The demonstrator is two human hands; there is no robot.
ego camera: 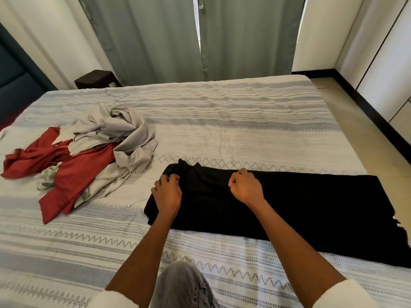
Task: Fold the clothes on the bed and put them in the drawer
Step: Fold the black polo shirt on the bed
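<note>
A long black garment (pixel 300 210) lies flat across the bed (pixel 233 121), stretching from the middle to the right edge. My left hand (pixel 167 192) pinches the cloth at the garment's left end, near its upper corner. My right hand (pixel 245 185) is closed on the garment's far edge a little to the right. To the left lies a loose heap of clothes: a grey garment (pixel 124 134) on top, a red garment (pixel 66 172) under it, and a floral piece (pixel 47 178) showing beneath. No drawer is in view.
The bed has a white and grey striped cover. Green curtains (pixel 155 36) hang behind it, with a dark bedside table (pixel 96 78) at the back left. A white wardrobe (pixel 387 63) lines the right wall beyond a strip of floor. My knee in grey jeans (pixel 180 285) rests on the bed.
</note>
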